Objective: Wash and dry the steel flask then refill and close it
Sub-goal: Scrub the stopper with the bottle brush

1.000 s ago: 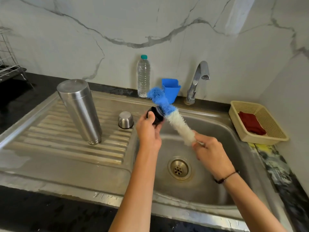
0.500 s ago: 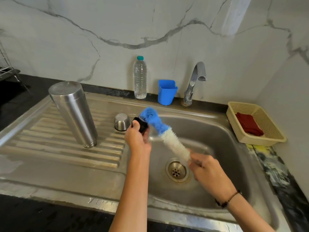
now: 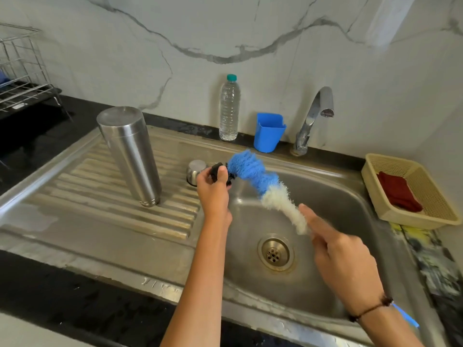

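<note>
One steel flask (image 3: 130,156) upside down on drainboard, centre-left of frame; one steel cap (image 3: 195,171) beside it; one black stopper (image 3: 220,173) pinched in left hand (image 3: 213,194), mid-frame; one blue-white bottle brush (image 3: 263,187), bristles against stopper, handle gripped by right hand (image 3: 343,266), forefinger extended, lower right

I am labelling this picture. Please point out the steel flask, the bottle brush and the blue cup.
steel flask (image 3: 130,156): head view, middle of its side wall.
bottle brush (image 3: 253,171): head view, blue bristle part.
blue cup (image 3: 268,134): head view, front wall.
</note>
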